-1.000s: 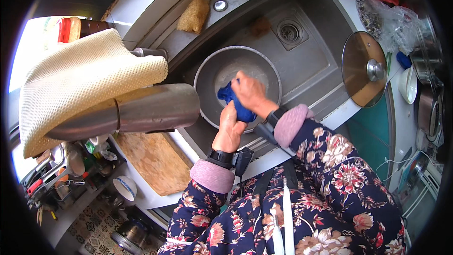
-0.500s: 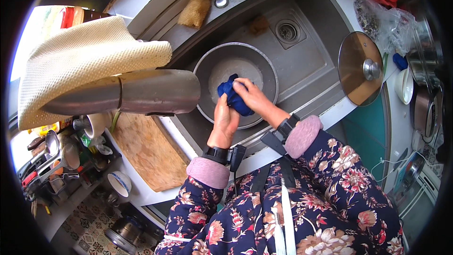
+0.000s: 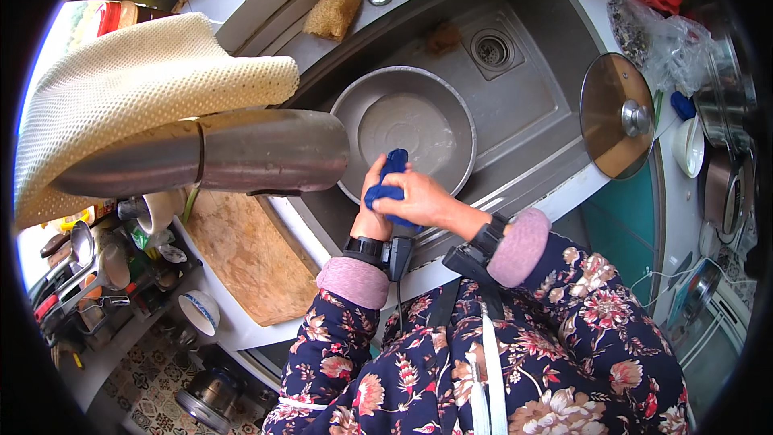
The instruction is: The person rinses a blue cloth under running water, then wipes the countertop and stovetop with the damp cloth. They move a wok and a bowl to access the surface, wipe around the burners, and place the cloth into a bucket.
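- Cloth (image 3: 394, 163), blue, bunched above near side of metal basin (image 3: 460, 125).
- Right hand (image 3: 425, 199): fingers curled round cloth.
- Left hand (image 3: 372, 211): touching cloth, partly hidden; closure unclear.

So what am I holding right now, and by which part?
A bunched blue cloth: your right hand is closed around its middle, ends poking out. Your left hand lies against it; its exact grip is hidden.
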`<state>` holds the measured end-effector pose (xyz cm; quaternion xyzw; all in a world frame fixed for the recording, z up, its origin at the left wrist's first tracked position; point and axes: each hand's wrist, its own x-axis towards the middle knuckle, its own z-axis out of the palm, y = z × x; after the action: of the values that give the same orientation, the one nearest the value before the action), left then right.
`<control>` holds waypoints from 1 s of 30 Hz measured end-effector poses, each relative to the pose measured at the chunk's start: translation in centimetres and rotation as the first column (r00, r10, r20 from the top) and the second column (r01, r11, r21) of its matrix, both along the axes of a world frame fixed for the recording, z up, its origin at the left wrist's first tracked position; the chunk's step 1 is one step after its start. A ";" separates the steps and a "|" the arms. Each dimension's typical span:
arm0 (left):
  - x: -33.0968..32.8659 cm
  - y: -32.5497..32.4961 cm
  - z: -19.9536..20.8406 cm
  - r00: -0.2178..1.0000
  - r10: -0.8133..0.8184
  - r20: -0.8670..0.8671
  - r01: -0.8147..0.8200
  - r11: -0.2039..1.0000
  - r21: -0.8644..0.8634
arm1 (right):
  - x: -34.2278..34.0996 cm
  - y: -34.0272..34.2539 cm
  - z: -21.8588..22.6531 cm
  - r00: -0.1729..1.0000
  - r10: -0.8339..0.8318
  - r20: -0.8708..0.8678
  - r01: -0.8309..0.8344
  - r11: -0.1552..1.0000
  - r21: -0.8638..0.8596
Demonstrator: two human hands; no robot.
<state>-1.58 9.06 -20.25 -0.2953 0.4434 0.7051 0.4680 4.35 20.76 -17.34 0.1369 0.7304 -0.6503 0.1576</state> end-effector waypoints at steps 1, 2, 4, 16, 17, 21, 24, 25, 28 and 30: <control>0.4 0.2 0.3 0.999 0.014 0.037 -0.013 1.000 -0.022 | -0.5 0.2 -0.1 0.992 -0.104 0.069 0.095 0.989 0.117; 0.5 0.6 0.3 0.997 0.054 0.063 -0.049 0.996 -0.075 | -1.3 0.6 -0.4 0.985 -0.108 0.138 0.082 0.980 0.183; 0.6 0.9 0.2 0.994 -0.025 -0.105 0.025 1.000 0.002 | -2.0 1.1 -0.6 0.941 -0.320 0.110 0.251 0.879 0.406; 0.0 -0.4 -2.7 0.988 0.116 0.105 -0.117 0.993 0.003 | -3.3 2.4 -5.2 0.970 -0.178 0.165 0.064 0.843 0.534; -0.5 -0.6 -3.1 0.973 0.216 0.083 -0.215 0.976 -0.020 | -3.3 3.2 -6.6 0.949 -0.243 0.203 0.078 0.801 0.593; -2.5 -0.8 -5.1 0.987 0.107 0.121 -0.059 0.936 -0.348 | -3.6 4.0 -10.8 0.877 -0.350 0.328 0.071 0.771 0.633; -2.7 -0.3 -6.1 0.985 -0.104 0.137 0.128 0.974 -0.184 | -4.2 2.7 -10.9 0.905 -0.230 0.359 0.033 0.878 0.477; -2.8 -0.3 -6.1 0.991 -0.095 0.098 0.109 0.984 -0.143 | -4.2 2.8 -10.4 0.876 -0.163 0.455 0.176 0.984 0.013; -2.4 -0.8 -5.4 0.712 -0.504 -0.489 0.360 0.860 -0.361 | -3.4 1.8 -6.8 0.983 0.088 0.159 -0.036 0.952 -0.305; -2.1 -1.0 -4.9 0.863 -0.290 -0.413 0.255 0.957 -0.138 | -3.0 1.0 -4.1 0.997 0.068 0.042 -0.053 0.957 -0.286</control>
<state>-3.71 8.07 -25.17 -0.0857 0.6001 0.6613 0.4420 1.34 21.77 -21.39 0.1070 0.6290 -0.7397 0.2140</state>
